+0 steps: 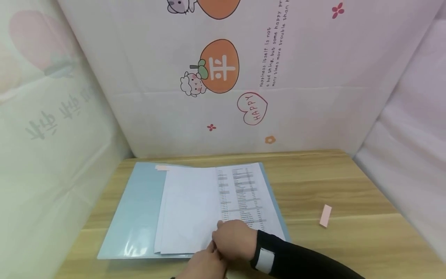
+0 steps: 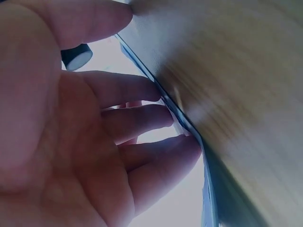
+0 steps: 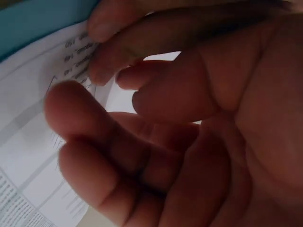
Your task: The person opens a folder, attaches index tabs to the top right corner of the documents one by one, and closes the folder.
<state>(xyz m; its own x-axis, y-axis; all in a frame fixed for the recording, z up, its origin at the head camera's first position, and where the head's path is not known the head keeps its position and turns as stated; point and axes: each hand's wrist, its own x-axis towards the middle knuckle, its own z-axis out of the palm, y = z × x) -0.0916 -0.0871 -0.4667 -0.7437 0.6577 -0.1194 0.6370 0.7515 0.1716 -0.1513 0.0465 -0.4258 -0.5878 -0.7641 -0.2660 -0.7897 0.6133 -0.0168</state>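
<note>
An opened light blue folder (image 1: pixel 137 217) lies on the table with white sheets in it. The left-hand sheet (image 1: pixel 189 209) looks blank, while the right-hand sheet (image 1: pixel 244 193) carries a printed table. My left hand (image 1: pixel 205 265) is at the folder's near edge by the middle; in the left wrist view its fairly straight fingers (image 2: pixel 137 120) touch that edge. Close against it, my right hand (image 1: pixel 237 238) lies over the bottom of the printed sheet. Its fingers (image 3: pixel 90 172) are bent beside the print in the right wrist view; whether they pinch anything is hidden.
A small pale pink strip (image 1: pixel 325 216) lies on the wooden table (image 1: pixel 362 236) to the right of the folder. Another pale pink piece (image 1: pixel 162 167) shows at the top left corner of the sheets. White patterned cloth (image 1: pixel 296 116) hangs behind and along both sides.
</note>
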